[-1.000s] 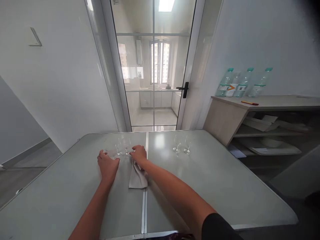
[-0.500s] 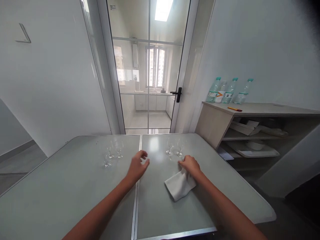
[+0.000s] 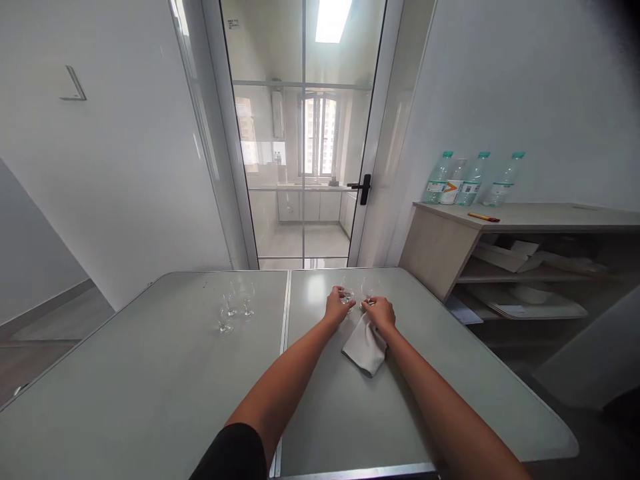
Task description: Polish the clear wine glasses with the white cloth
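Two clear stemmed glasses stand side by side towards the far edge of the table. My left hand (image 3: 339,307) has its thumb and fingers around the lower part of the left glass (image 3: 349,288). White cloth (image 3: 367,347) hangs from my right hand (image 3: 381,312), pinched in its fingers and draped onto the tabletop. Those same fingertips are at the foot of the right glass (image 3: 370,288); whether they touch it I cannot tell. On the table's left half, several more stemmed glasses (image 3: 225,325) stand in a group.
A metal strip (image 3: 286,313) divides the grey-green table (image 3: 150,373). To the right, a wooden shelf unit (image 3: 443,237) carries plastic bottles (image 3: 471,181) and an orange-yellow pen-like item (image 3: 483,217). Beyond the table is a glass door with a black handle (image 3: 365,189).
My left hand has moved right and forward from open space to the left glass. My right hand has shifted slightly forward, drawing the cloth along towards the right glass.
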{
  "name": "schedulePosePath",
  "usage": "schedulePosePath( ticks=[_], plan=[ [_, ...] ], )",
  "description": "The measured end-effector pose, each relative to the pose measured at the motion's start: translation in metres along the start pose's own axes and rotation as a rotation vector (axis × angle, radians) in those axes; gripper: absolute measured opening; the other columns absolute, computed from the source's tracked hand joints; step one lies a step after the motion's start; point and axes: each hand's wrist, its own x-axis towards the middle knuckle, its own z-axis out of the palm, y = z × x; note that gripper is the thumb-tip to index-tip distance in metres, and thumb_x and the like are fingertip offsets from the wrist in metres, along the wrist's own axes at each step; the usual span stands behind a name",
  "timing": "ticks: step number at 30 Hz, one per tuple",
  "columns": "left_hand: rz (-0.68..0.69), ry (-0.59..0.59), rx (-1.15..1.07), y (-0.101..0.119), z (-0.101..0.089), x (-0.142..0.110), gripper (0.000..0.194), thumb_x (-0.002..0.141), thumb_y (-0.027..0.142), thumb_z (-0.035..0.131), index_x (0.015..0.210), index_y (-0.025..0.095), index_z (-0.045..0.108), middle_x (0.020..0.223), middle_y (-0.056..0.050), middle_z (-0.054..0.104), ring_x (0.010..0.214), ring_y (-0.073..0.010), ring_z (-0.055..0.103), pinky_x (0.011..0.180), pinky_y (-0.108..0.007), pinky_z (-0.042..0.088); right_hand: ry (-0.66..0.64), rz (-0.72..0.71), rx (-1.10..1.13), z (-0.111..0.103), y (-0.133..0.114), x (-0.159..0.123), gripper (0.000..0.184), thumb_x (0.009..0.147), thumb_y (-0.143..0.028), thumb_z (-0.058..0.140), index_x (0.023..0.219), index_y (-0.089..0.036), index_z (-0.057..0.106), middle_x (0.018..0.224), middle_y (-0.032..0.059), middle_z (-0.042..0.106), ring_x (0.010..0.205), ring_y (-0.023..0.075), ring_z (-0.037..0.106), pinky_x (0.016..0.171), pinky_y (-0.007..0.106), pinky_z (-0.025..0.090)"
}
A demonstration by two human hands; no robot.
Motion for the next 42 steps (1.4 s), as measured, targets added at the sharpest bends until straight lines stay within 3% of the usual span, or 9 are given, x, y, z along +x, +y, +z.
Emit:
schedulePosePath(
  ticks=[3,6,10,15,17,19,24,29,42],
  plan=[
    [0.018,0.035,0.042,0.011,0.003,-0.004,0.017,0.073,0.011,0.077,0.088,0.013,0.069,0.09,-0.013,0.075,0.084,-0.0218,0.068,0.085,-0.04,0.053,0.013,-0.027,0.03,0.001,-0.003,-0.006,0.028,0.083,-0.037,0.066,0.1,-0.023,0.082,0.104,0.0133,0.079,0.1,0.0284,0.074,0.079,0.03,0.053],
    [0.047,0.056,0.052,0.026,-0.017,-0.024,0.01,0.073,0.014,0.076,0.082,0.014,0.073,0.081,-0.009,0.076,0.075,-0.0204,0.069,0.078,-0.037,0.055,0.013,-0.09,0.075,-0.001,-0.008,-0.013,0.026,0.085,-0.035,0.064,0.097,-0.021,0.083,0.106,0.0133,0.079,0.104,0.0279,0.073,0.083,0.029,0.052],
    [0.103,0.066,0.052,0.04,-0.094,-0.075,0.018,0.069,0.026,0.082,0.085,0.017,0.078,0.087,-0.008,0.079,0.078,-0.022,0.073,0.077,-0.035,0.059,-0.034,-0.23,0.176,0.003,-0.034,-0.034,0.029,0.087,-0.034,0.06,0.097,-0.018,0.082,0.103,0.0123,0.08,0.103,0.0264,0.073,0.087,0.028,0.051],
    [0.06,0.263,0.2,0.042,-0.216,-0.139,0.029,0.07,0.039,0.08,0.09,0.017,0.079,0.091,-0.01,0.081,0.08,-0.0271,0.076,0.075,-0.038,0.062,-0.224,-0.456,0.349,0.03,-0.101,-0.088,0.022,0.084,-0.031,0.063,0.084,-0.02,0.082,0.095,0.0067,0.081,0.09,0.023,0.075,0.081,0.026,0.051],
    [0.022,0.331,0.339,0.04,-0.249,-0.154,0.022,0.07,0.035,0.079,0.085,0.019,0.079,0.087,-0.007,0.081,0.077,-0.0266,0.076,0.075,-0.039,0.061,-0.302,-0.516,0.393,0.046,-0.128,-0.109,0.018,0.082,-0.029,0.066,0.08,-0.02,0.081,0.086,0.0056,0.081,0.084,0.0227,0.075,0.077,0.026,0.051],
    [-0.001,0.379,0.422,0.037,-0.268,-0.166,0.018,0.071,0.033,0.076,0.083,0.02,0.079,0.086,-0.006,0.081,0.077,-0.0261,0.076,0.077,-0.038,0.06,-0.357,-0.545,0.408,0.063,-0.15,-0.126,0.014,0.079,-0.026,0.068,0.078,-0.019,0.08,0.082,0.0056,0.08,0.081,0.0225,0.074,0.074,0.027,0.05],
    [-0.062,0.447,0.446,0.025,-0.283,-0.179,0.021,0.071,0.035,0.075,0.086,0.02,0.078,0.088,-0.007,0.081,0.08,-0.0273,0.076,0.076,-0.037,0.059,-0.449,-0.569,0.392,0.102,-0.184,-0.151,0.01,0.078,-0.024,0.072,0.08,-0.019,0.08,0.084,0.0055,0.079,0.078,0.0195,0.072,0.072,0.025,0.049],
    [-0.089,0.475,0.496,0.013,-0.294,-0.18,0.022,0.072,0.037,0.073,0.087,0.02,0.078,0.089,-0.007,0.081,0.083,-0.0282,0.076,0.078,-0.038,0.058,-0.481,-0.572,0.351,0.127,-0.205,-0.167,0.007,0.076,-0.021,0.074,0.08,-0.019,0.08,0.08,0.0052,0.078,0.074,0.018,0.071,0.066,0.023,0.046],
    [-0.235,0.551,0.719,0.014,-0.311,-0.185,0.035,0.075,0.046,0.069,0.097,0.02,0.073,0.09,-0.009,0.079,0.091,-0.0304,0.075,0.082,-0.039,0.056,-0.52,-0.522,0.273,0.131,-0.228,-0.183,0.018,0.077,-0.024,0.077,0.094,-0.02,0.078,0.092,0.0072,0.078,0.087,0.0216,0.072,0.074,0.026,0.047]
  ],
)
